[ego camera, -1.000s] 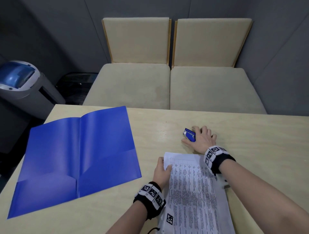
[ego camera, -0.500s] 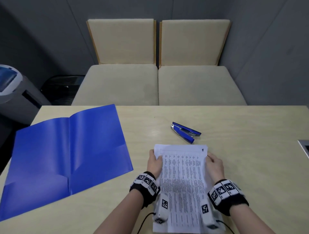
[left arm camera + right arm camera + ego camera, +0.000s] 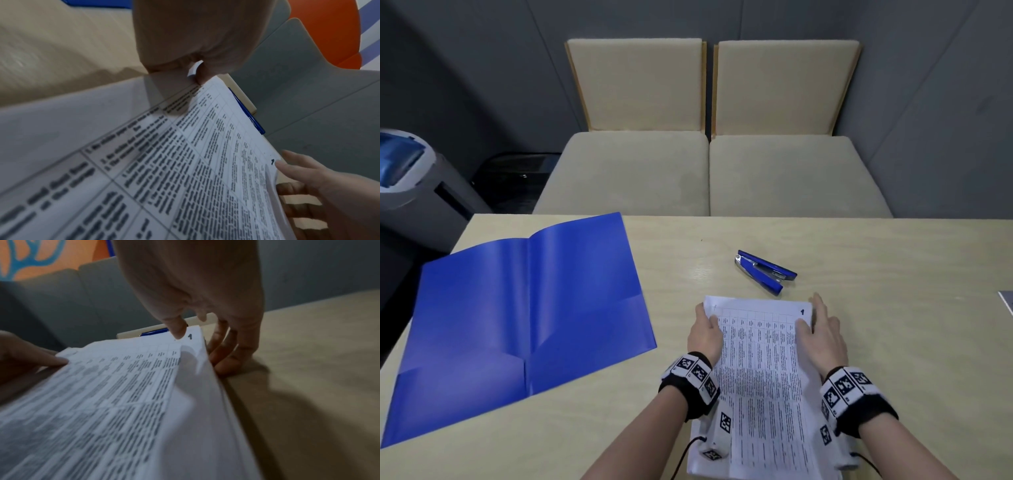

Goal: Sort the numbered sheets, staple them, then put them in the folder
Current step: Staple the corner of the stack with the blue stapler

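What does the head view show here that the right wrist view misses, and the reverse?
Head only: the open blue folder lying left of the sheets, and the whole stapler beyond them. Right wrist only: the right hand's fingers curled under the stack's right edge. Both: the sheets, top page numbered 1, held by the left hand and the right hand.
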`<state>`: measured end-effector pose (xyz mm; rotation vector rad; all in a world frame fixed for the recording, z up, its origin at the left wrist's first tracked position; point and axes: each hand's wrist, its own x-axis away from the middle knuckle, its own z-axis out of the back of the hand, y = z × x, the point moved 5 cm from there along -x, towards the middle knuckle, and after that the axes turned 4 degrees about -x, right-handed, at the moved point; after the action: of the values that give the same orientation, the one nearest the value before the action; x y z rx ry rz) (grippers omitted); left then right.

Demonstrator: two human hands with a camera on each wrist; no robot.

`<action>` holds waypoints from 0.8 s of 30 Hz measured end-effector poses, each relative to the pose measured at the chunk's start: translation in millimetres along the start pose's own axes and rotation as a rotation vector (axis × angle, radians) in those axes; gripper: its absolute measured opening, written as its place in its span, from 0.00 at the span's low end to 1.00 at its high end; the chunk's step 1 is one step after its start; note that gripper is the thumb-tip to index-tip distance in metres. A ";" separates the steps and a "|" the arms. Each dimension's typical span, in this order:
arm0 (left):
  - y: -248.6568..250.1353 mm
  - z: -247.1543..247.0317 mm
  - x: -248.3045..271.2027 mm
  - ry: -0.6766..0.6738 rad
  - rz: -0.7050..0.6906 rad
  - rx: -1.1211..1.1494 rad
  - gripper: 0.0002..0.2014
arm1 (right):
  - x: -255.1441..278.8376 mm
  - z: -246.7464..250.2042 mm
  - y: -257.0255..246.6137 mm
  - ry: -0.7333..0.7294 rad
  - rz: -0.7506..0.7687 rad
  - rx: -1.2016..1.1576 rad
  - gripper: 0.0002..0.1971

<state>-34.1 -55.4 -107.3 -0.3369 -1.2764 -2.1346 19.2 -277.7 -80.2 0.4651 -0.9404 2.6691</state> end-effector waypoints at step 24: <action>-6.3 0.8 -6.3 0.055 -0.038 0.126 0.21 | -5.9 14.3 5.5 0.217 0.049 -0.110 0.10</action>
<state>-33.3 -50.2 -114.6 -0.2008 -1.3878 -2.0681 25.6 -291.9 -75.1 0.1260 -1.0367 2.6267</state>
